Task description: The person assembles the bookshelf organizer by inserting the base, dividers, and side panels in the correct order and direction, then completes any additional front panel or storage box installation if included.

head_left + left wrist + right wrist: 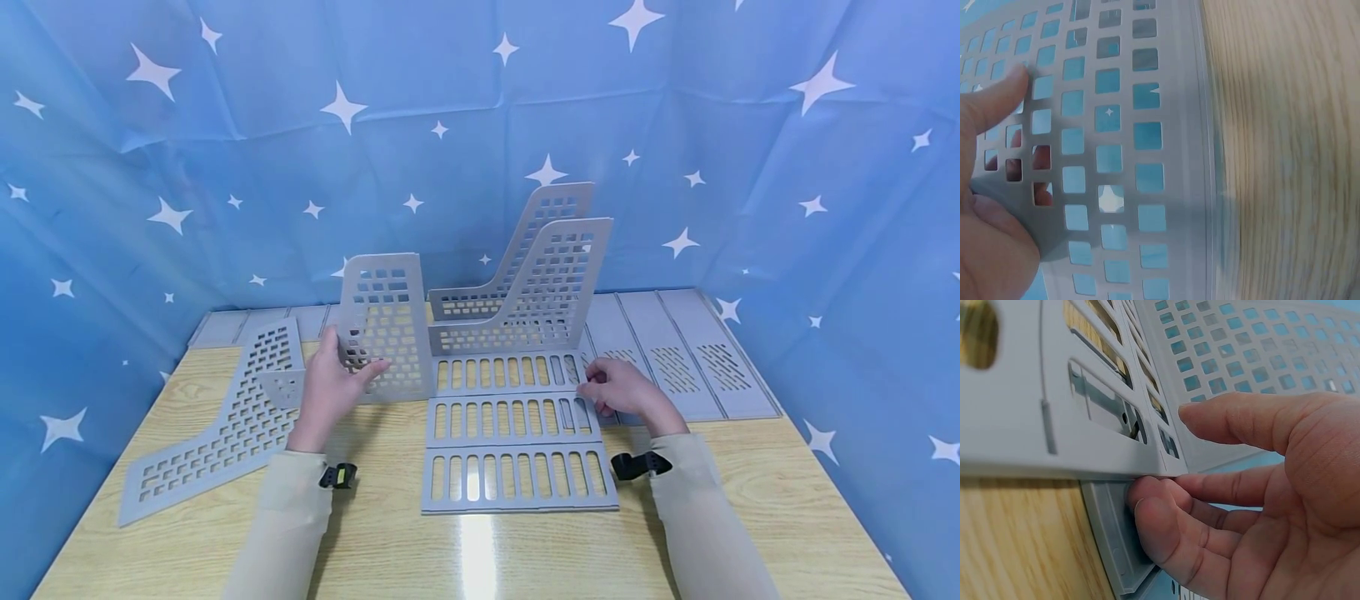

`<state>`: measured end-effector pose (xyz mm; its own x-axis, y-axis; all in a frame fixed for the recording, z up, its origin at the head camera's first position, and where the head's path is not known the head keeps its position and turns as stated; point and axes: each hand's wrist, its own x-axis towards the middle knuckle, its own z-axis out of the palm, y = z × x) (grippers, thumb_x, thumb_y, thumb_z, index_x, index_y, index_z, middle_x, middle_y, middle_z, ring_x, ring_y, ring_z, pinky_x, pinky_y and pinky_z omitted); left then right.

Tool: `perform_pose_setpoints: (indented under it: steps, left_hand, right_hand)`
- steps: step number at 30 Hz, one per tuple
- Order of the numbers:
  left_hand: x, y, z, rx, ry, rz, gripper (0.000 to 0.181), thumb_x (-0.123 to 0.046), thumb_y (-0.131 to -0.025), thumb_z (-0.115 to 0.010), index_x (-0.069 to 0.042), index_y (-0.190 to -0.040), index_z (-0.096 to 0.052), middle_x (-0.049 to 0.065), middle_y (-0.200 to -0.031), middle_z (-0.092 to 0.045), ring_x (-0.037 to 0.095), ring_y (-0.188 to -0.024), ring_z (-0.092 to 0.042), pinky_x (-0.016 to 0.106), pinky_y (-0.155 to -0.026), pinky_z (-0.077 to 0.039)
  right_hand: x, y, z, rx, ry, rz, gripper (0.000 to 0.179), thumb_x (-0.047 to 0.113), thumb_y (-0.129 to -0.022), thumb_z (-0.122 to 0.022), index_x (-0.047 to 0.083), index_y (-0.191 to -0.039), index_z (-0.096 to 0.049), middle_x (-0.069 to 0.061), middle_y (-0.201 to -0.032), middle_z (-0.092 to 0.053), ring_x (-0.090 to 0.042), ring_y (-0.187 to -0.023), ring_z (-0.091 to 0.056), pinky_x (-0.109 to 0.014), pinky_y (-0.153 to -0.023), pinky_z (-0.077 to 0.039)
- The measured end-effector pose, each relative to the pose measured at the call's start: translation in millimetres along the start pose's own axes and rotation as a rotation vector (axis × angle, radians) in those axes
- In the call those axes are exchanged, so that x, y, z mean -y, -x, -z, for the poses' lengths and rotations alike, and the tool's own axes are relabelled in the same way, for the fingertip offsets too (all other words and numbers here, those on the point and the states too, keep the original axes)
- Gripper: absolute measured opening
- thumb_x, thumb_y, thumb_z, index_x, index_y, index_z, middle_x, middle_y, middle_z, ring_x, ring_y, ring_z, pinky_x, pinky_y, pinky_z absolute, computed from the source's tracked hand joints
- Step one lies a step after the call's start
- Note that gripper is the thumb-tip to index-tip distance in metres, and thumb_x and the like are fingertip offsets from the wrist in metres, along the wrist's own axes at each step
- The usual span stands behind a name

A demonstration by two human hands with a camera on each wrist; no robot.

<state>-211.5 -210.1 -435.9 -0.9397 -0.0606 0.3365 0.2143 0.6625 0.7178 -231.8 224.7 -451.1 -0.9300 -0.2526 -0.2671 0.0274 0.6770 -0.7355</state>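
Note:
My left hand (333,390) grips a grey perforated panel (419,333) that stands upright, thumb on its near face. Through the square holes in the left wrist view, fingertips show behind this panel (1182,156). A grey slotted panel (517,447) in three joined sections lies flat beside it. At that panel's right edge is my right hand (621,388). The right wrist view shows its curled fingers (1159,528) under the edge of the slotted panel (1010,440), with the thumb (1222,419) above. Two upright perforated side panels (592,292) stand at the slotted panel's back.
On the left, an L-shaped perforated panel (172,493) lies on the wooden table (375,533), a small flap (296,379) raised on it. Flat grey panels (633,317) lie at the back right, partly under the slotted panel's edge. A blue star-patterned curtain (450,83) surrounds the table.

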Motion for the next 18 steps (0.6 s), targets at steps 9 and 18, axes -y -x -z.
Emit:
perform_pose_setpoints:
  steps: [9,18]
  left_hand:
    - [-7.8,3.3,-12.1,-0.034,0.057,-0.028,0.052,-0.016,-0.081,-0.090,-0.001,-0.112,-0.052,0.012,-0.089,-0.063,0.026,-0.078,-0.064,0.038,-0.068,-0.052]
    - [-12.3,2.4,-15.2,0.075,0.078,-0.011,0.045,-0.025,-0.090,-0.083,-0.003,-0.116,-0.052,0.012,-0.096,-0.065,0.027,-0.081,-0.065,0.038,-0.068,-0.056]
  right_hand:
    - [-0.3,-0.5,-0.5,-0.002,-0.003,0.009,0.022,0.013,-0.099,-0.065,-0.005,-0.110,-0.058,-0.013,-0.087,-0.059,-0.021,-0.068,-0.061,-0.036,-0.062,-0.056]
    - [-0.9,0.5,1.6,0.015,-0.029,0.013,0.029,0.014,-0.099,-0.065,-0.008,-0.117,-0.059,-0.015,-0.092,-0.061,-0.022,-0.069,-0.062,-0.037,-0.064,-0.056]
